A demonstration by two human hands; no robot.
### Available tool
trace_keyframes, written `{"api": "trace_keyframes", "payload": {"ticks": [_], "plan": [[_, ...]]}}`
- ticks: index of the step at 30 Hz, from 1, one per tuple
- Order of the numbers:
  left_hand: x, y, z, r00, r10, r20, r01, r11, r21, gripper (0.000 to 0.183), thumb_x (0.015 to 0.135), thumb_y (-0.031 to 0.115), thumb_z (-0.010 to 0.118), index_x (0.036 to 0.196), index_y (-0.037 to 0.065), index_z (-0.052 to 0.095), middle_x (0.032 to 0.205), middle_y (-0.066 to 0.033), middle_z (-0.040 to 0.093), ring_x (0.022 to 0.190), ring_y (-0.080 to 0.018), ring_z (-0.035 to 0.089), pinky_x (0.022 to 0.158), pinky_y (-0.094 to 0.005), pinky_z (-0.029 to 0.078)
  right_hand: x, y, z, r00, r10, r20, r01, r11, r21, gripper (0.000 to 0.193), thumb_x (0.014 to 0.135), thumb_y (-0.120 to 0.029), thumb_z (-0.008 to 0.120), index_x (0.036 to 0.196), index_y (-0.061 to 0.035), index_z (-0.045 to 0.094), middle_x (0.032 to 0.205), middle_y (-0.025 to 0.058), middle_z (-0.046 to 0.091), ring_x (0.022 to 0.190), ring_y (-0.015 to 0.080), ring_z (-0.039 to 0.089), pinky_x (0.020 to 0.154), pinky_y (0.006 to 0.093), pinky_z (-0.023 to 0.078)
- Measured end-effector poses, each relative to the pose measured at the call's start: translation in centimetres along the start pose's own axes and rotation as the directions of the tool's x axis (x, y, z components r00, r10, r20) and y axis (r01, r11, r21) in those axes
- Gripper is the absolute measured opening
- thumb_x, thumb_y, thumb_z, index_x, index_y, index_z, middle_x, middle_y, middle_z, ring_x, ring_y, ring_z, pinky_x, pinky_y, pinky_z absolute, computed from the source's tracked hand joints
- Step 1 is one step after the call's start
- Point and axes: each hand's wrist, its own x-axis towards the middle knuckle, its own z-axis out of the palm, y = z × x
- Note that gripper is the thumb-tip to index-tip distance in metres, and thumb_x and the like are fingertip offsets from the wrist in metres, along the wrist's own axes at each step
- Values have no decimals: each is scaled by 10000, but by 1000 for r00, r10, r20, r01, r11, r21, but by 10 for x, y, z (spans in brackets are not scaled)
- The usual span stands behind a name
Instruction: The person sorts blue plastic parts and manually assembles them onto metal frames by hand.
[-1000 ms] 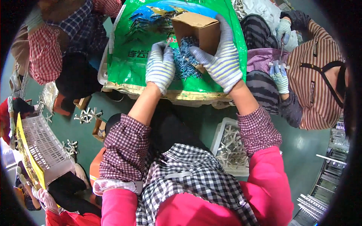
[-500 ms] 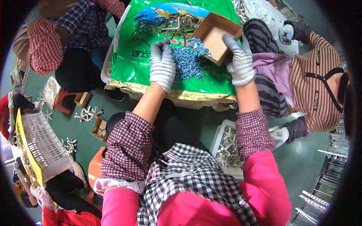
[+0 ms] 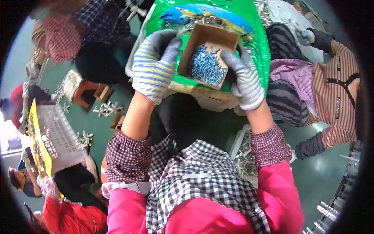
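A small open cardboard box (image 3: 186, 58) is tilted toward me above the green printed sack (image 3: 257, 66). Inside its lower part lies a heap of small blue-silver metal pins (image 3: 208, 66), too small to tell whether they are threaded. My right hand (image 3: 247, 78), in a striped knitted glove, grips the box's right side, thumb over the rim and fingers behind. By the left wall is my gloved left hand (image 3: 156, 66), its thumb and curved fingers apart with nothing visible between them. I cannot tell whether it touches the box.
Under the sack shows a pale tray edge (image 3: 130, 64). A white crate of metal parts (image 3: 245, 156) stands by my right elbow. A person in a striped top (image 3: 337, 78) sits at right; others work at left near a white plastic basket (image 3: 66, 132). Metal pieces (image 3: 107, 109) lie on the floor.
The box has moved left and down, over where the pin heap lay on the sack. Pins now fill its lower part. My left hand has shifted left and opened. The whole view has shifted.
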Motion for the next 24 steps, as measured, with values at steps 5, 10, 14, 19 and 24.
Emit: {"api": "trace_keyframes", "payload": {"ticks": [5,10,14,19,24], "plan": [[-35,8,-42,987,133,95,-163,827,538,168,801,57,626,960,2,630,850,-87,652,781,-115,603,734,-244,477,-25,42,61,984,140,107,-148,986,71,680,745,-85,707,1304,-22,327,1136,114,536,997,191,551,855,314,473],[-76,15,-93,991,131,-16,-98,807,582,199,830,34,574,1023,-2,606,922,-95,634,865,-140,596,783,-257,462,-36,81,102,954,206,219,-242,958,152,726,744,-94,708,1330,-42,281,1114,103,536,985,181,553,843,296,479],[-124,11,-146,858,171,-484,25,928,373,255,850,38,548,1104,27,560,997,-61,588,852,-126,549,785,-258,449,-34,114,137,920,217,326,-286,941,180,692,755,-107,697,1319,-44,301,1093,86,521,943,161,542,813,274,474],[-180,10,-173,698,-526,-486,262,819,-510,545,830,251,642,1275,51,400,1109,-36,519,984,-136,516,779,-256,455,-52,140,199,875,236,422,-318,938,134,570,789,-105,661,1270,-48,361,1091,76,518,959,146,535,818,276,469],[-190,-26,-194,735,-536,-415,24,632,-775,544,815,88,578,1313,104,359,1190,-98,526,1055,-241,555,892,-416,483,-54,176,238,803,322,501,-358,934,-28,624,830,-95,625,1335,-44,262,1175,122,493,1042,163,505,875,280,440]]}}
